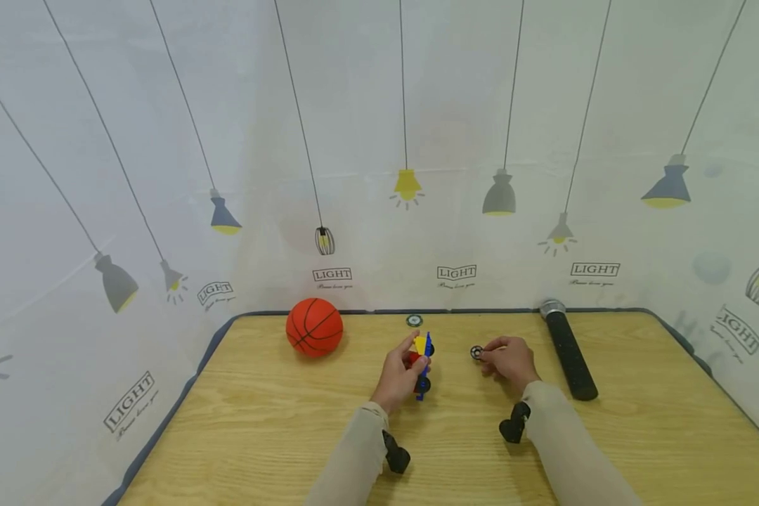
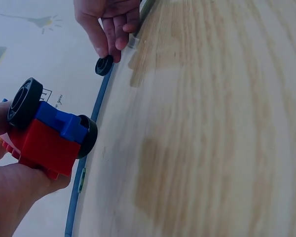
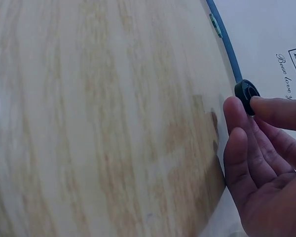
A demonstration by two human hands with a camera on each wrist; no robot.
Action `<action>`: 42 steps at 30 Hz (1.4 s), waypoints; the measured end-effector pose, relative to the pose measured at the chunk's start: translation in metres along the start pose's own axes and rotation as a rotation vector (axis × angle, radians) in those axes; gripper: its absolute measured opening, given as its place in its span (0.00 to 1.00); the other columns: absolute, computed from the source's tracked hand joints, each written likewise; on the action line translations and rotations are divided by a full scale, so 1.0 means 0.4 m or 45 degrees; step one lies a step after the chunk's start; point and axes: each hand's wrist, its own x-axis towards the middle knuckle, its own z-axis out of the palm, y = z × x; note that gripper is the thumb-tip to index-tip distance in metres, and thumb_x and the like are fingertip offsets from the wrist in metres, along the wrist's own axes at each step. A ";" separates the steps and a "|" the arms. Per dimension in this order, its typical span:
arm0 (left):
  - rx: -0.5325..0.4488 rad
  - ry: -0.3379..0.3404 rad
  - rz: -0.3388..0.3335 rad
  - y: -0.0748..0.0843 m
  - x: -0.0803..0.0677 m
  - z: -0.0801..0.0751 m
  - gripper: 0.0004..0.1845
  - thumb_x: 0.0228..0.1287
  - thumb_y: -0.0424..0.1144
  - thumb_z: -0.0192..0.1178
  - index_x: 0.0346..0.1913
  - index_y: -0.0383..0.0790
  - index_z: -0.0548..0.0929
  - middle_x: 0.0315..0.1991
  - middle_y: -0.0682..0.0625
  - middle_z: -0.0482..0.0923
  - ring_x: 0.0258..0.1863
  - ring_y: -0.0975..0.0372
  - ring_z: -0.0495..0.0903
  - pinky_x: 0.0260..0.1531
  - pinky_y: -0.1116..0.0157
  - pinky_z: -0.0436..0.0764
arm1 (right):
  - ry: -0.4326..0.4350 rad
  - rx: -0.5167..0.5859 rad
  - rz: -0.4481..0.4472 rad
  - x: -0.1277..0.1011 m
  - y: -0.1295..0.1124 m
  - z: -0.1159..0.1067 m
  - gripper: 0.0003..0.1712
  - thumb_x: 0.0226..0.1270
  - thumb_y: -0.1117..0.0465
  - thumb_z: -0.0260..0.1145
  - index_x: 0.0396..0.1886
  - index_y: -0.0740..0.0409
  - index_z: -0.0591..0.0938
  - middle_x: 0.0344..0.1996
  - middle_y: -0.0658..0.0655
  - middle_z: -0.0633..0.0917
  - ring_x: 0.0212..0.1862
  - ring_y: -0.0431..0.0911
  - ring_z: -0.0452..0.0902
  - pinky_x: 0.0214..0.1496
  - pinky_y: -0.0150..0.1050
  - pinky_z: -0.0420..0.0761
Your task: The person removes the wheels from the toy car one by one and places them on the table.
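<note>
At the middle of the light wooden desk [image 1: 278, 422], the left hand [image 1: 400, 376] gripped a red, blue and yellow plastic toy car [image 1: 422, 365] while the right hand [image 1: 511, 360], at its 3 o'clock, pinched a small black loose wheel [image 1: 476, 352], best pushed squarely onto the axle.

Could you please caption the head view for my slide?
Left hand grips a toy car; right hand pinches a loose wheel.
</note>
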 end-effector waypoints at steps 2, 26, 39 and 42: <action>-0.002 0.004 0.001 0.001 0.003 0.001 0.31 0.75 0.33 0.55 0.77 0.51 0.63 0.49 0.38 0.83 0.44 0.59 0.85 0.46 0.63 0.85 | -0.002 -0.008 0.008 0.002 0.000 -0.001 0.12 0.66 0.66 0.67 0.45 0.69 0.81 0.21 0.54 0.88 0.22 0.40 0.84 0.23 0.33 0.79; 0.023 -0.012 0.011 -0.002 0.003 -0.005 0.31 0.75 0.36 0.56 0.77 0.53 0.63 0.50 0.34 0.84 0.42 0.60 0.84 0.44 0.64 0.85 | 0.049 -0.092 0.014 0.013 -0.006 0.017 0.10 0.66 0.65 0.67 0.43 0.68 0.84 0.18 0.55 0.87 0.20 0.42 0.82 0.22 0.34 0.81; 0.022 0.002 -0.008 -0.009 0.001 -0.012 0.31 0.75 0.37 0.56 0.78 0.53 0.62 0.50 0.35 0.84 0.41 0.64 0.83 0.45 0.62 0.86 | 0.126 -0.095 0.032 0.009 -0.008 0.022 0.11 0.66 0.64 0.67 0.42 0.68 0.85 0.20 0.57 0.88 0.19 0.41 0.82 0.22 0.32 0.80; 0.010 0.011 -0.008 -0.009 0.002 -0.014 0.32 0.75 0.37 0.56 0.78 0.52 0.61 0.51 0.35 0.84 0.42 0.62 0.83 0.47 0.61 0.86 | 0.137 -0.072 0.033 0.006 -0.013 0.022 0.11 0.66 0.64 0.68 0.43 0.69 0.84 0.22 0.58 0.88 0.19 0.40 0.82 0.22 0.32 0.81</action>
